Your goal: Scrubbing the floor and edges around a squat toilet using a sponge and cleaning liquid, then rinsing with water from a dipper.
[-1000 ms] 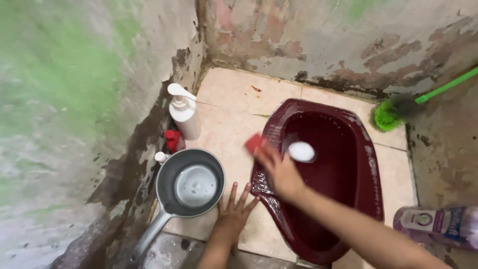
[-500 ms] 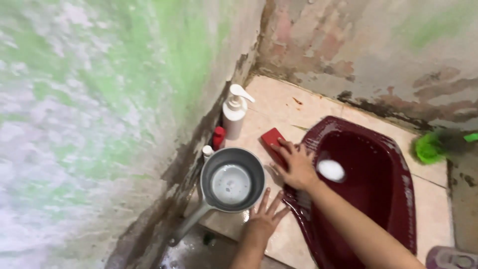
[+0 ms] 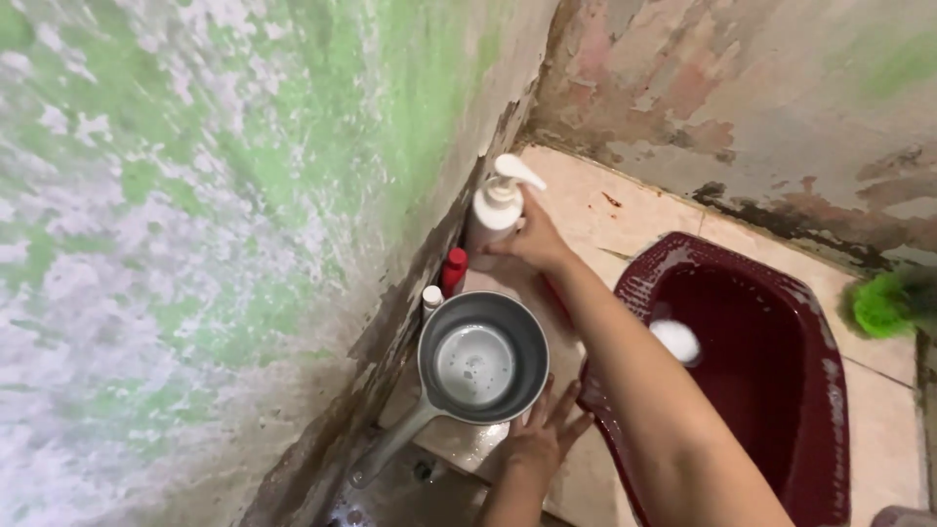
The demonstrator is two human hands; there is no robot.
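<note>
- The right hand (image 3: 535,239) has left the squat toilet (image 3: 771,390) rim and now wraps the white pump bottle (image 3: 495,210) at twelve o'clock from the grey dipper (image 3: 483,369).
- The red sponge it held is out of sight.
- The left hand (image 3: 547,441) stays flat, fingers spread, on the tile floor (image 3: 605,210) at five o'clock from the dipper.

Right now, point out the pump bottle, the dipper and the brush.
pump bottle (image 3: 497,210), head view, on its white neck under the pump.
dipper (image 3: 475,366), head view, on the inside bottom of the grey bowl.
brush (image 3: 878,305), head view, on its green bristles at the right edge.
</note>
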